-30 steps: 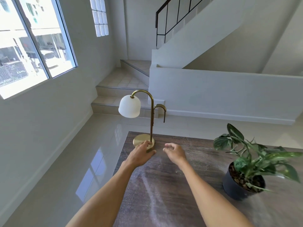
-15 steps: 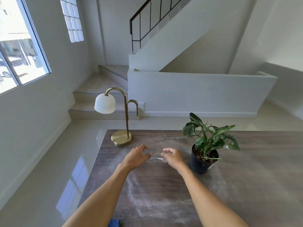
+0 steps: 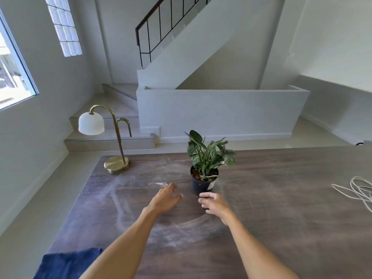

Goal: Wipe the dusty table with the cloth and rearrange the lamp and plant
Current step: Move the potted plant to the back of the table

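At the near left corner a blue cloth (image 3: 68, 262) lies on the table (image 3: 281, 228), untouched by either hand. Farther in, both forearms reach forward over streaks of pale dust that have yet to be wiped away. A second ago the left hand (image 3: 164, 199) rested on the lamp's base; now both hands have swung right, away from it, and close on the plant (image 3: 204, 168). That suggests the lamp's move is finished and the plant's turn has come.

The left hand hovers with fingers loosely spread, holding nothing, a little left of the dark pot. The right hand (image 3: 213, 203) sits just in front of the pot, fingers half curled and empty; whether its fingertips already touch the pot wall is hard to tell from this angle.

Beyond them the lamp (image 3: 115, 165) stands upright at the far left corner. A coil of white cable (image 3: 358, 190) lies at the right edge.
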Action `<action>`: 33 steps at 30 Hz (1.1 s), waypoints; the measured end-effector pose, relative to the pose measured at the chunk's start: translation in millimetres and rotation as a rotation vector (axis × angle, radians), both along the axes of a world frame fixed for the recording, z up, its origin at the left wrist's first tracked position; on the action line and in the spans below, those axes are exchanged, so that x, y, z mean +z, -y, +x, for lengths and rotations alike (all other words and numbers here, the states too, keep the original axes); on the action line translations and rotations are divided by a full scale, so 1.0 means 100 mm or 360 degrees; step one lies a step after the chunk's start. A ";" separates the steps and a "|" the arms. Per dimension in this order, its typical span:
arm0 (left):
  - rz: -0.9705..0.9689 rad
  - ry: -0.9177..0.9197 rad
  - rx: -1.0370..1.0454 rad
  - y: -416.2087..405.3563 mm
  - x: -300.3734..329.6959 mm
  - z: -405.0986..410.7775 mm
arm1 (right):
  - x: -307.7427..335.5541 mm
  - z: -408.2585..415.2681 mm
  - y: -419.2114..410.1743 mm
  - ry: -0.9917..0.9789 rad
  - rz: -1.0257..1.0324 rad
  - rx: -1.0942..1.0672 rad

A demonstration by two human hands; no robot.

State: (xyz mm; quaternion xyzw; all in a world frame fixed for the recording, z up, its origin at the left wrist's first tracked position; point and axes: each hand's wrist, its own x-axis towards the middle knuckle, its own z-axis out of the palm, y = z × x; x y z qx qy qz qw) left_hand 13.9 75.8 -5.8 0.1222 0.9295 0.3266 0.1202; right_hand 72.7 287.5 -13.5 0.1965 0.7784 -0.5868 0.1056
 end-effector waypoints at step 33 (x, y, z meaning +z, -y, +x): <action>0.0710 -0.0163 0.0157 -0.88 -0.34 -0.25 | -0.17 -0.58 -0.65 -0.0373 -0.0353 -0.0045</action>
